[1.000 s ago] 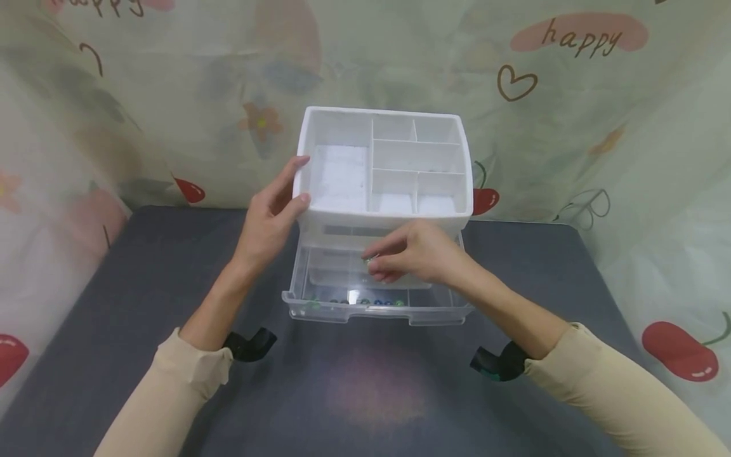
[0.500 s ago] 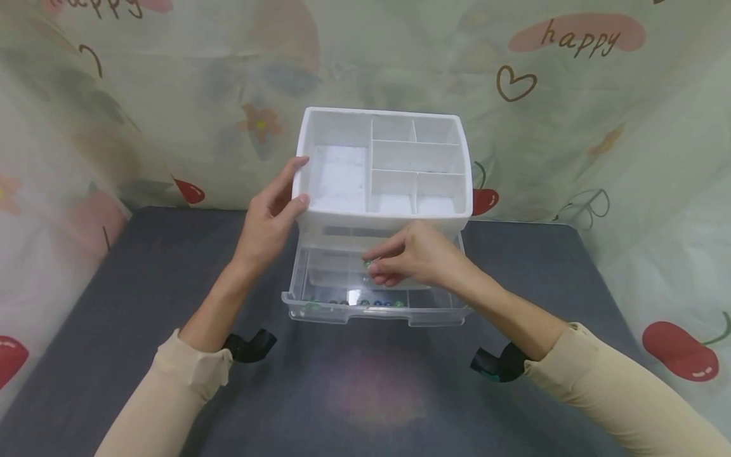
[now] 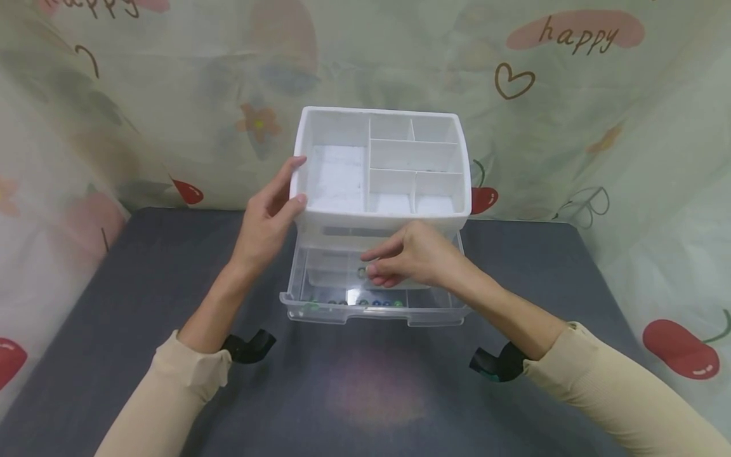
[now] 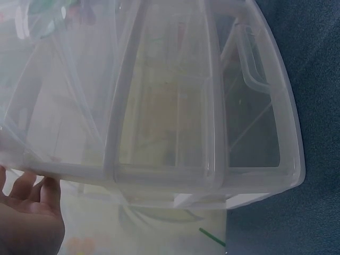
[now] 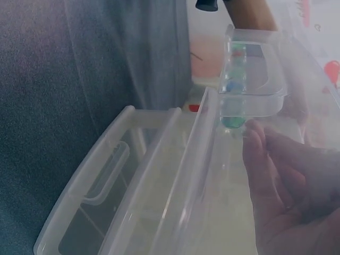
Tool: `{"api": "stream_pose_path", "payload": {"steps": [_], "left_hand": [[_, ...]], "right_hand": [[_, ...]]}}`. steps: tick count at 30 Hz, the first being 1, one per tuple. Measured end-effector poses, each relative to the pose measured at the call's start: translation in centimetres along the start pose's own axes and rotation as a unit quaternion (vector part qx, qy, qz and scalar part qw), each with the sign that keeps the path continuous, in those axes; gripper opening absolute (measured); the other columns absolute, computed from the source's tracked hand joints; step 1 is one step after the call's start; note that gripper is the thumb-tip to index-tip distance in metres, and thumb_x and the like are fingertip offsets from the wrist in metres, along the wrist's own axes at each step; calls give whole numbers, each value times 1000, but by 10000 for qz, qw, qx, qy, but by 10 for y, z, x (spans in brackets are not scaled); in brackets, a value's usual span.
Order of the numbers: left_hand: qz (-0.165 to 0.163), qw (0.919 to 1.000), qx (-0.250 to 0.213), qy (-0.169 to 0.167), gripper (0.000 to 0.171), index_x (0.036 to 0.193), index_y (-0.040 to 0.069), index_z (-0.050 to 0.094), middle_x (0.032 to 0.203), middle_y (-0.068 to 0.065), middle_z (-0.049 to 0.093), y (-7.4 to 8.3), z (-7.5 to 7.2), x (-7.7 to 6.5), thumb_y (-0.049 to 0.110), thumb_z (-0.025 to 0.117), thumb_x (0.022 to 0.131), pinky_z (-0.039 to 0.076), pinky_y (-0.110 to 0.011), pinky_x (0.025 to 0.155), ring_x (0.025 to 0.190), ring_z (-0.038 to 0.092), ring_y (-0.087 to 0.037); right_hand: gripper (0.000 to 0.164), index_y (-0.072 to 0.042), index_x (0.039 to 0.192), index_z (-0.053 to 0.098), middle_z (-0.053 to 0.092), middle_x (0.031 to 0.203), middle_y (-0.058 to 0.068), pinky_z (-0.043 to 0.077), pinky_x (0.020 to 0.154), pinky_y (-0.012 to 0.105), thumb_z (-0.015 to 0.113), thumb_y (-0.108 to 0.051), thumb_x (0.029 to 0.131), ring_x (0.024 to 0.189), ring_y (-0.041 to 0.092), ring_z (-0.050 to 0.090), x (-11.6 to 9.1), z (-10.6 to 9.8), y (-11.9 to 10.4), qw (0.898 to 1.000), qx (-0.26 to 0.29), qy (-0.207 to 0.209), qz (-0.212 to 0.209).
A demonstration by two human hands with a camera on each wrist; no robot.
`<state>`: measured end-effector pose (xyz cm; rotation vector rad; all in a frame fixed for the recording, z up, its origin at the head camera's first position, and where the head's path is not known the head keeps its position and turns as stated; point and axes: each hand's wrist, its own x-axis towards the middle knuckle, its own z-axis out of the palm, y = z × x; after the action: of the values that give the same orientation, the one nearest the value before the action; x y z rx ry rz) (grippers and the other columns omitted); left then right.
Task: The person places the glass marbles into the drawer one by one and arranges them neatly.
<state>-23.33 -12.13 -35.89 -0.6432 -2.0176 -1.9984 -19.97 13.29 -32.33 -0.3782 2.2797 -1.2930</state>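
Note:
In the head view a white organizer (image 3: 337, 181) with a divided top stands on the table, its clear upper drawer (image 3: 374, 314) pulled out. My left hand (image 3: 263, 225) grips the organizer's left rim, thumb and fingers at the edge. My right hand (image 3: 417, 254) is over the drawer, thumb and index finger parted. A small glass marble (image 3: 362, 273) shows just below the index fingertip, beside the thumb tip. Several green and blue marbles (image 3: 398, 304) lie along the drawer's front. In the right wrist view the right hand (image 5: 289, 175) appears through clear plastic near the marbles (image 5: 234, 122).
Lower clear drawers (image 4: 255, 101) are stacked beneath in the left wrist view. The dark grey tabletop (image 3: 377, 387) extends around the organizer. A patterned curtain (image 3: 200, 82) hangs behind and at both sides. A black wrist camera (image 3: 249, 346) sits on the left forearm.
The marble between my right thumb and index finger has moved down and slightly left, out from between the fingertips. My left hand keeps its grip on the organizer.

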Motion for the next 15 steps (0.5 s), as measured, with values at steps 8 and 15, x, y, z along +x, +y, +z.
{"api": "stream_pose_path", "payload": {"steps": [8, 15], "left_hand": [[-2, 10000, 5, -27, 52, 149, 10, 47, 150, -14, 45, -1, 0, 0, -2, 55, 99, 47, -27, 90, 120, 54, -26], [-19, 10000, 20, -18, 52, 149, 11, 47, 150, -14, 46, 0, 0, 1, -1, 55, 99, 47, -27, 90, 121, 54, -26]], "right_hand": [[20, 0, 107, 77, 76, 86, 11, 58, 74, 39, 76, -5, 87, 78, 26, 74, -2, -4, -1, 9994, 331, 9, -83], [21, -7, 104, 78, 75, 86, 11, 57, 77, 39, 80, -15, 85, 80, 27, 73, -16, -15, -4, 9980, 513, 150, -343]]}}
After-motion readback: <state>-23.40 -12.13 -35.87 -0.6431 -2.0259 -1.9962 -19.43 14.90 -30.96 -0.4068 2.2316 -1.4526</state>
